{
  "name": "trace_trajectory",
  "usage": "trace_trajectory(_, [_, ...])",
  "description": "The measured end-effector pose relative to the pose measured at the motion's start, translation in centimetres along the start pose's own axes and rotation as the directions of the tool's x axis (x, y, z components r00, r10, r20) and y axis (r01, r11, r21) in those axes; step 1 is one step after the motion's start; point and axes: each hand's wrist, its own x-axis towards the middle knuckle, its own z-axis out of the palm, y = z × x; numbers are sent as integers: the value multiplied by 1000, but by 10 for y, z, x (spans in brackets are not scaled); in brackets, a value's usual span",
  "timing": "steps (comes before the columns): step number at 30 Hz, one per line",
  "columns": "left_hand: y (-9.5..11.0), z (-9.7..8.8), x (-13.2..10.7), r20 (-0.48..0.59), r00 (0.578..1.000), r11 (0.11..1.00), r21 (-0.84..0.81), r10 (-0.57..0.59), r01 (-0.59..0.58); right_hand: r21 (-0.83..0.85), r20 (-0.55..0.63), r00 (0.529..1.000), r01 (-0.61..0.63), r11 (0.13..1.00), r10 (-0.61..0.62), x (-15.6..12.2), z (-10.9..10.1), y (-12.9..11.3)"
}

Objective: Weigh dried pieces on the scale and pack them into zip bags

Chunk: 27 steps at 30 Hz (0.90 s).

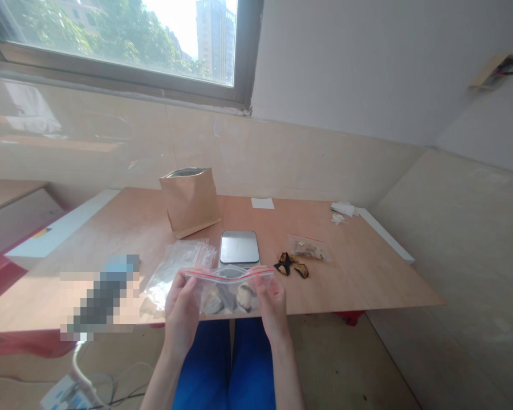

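Note:
Between my two hands is a clear zip bag (227,300) with a red seal strip, its mouth slightly parted. Pale, dark-edged dried slices lie inside it. My left hand (183,304) pinches the left end of the strip, and my right hand (272,300) pinches the right end. Just beyond the bag sits a small scale (239,247) with a silver plate. To the right of it are several loose dark dried slices (291,266) on the wooden table (359,273). A filled zip bag (308,248) lies behind those slices.
A brown paper bag (192,202) stands upright at the back left. Flat clear plastic bags (173,265) lie left of the scale. A white paper (263,203) and a crumpled white wrapper (342,209) lie farther back. A blurred-out object (102,296) with a cable is at left.

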Motion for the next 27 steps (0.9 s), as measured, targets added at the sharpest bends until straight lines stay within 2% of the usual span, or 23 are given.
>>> trace_trajectory(3, [-1,-2,0,-52,999,995,96,8,-3,-17,-65,998,-16,1000,15,0,-2,4])
trace_trajectory(6, [-4,-5,-2,-68,995,977,202,77,-62,-17,-79,997,-17,1000,15,1,-4,7])
trace_trajectory(12, [-10,-9,-4,-102,971,935,307,216,-176,-19,34,999,15,1000,-14,-1,-2,1])
trace_trajectory(16, [-10,-6,-6,-128,962,925,330,241,-188,-61,103,993,56,997,-49,-3,1,-4])
trace_trajectory(19, [-6,-4,-7,-124,972,937,316,198,-151,-72,99,992,87,994,-80,-4,4,-3])
trace_trajectory(22, [-3,-2,-6,-86,989,969,226,120,-98,-56,23,996,84,995,-83,-4,6,-2])
trace_trajectory(25, [-3,-2,-3,-30,999,992,122,-15,19,-43,-43,996,71,997,-72,-4,7,-3])
trace_trajectory(27, [-4,-3,-2,-3,993,987,112,-117,116,-61,-51,996,72,996,-75,-3,7,-4])
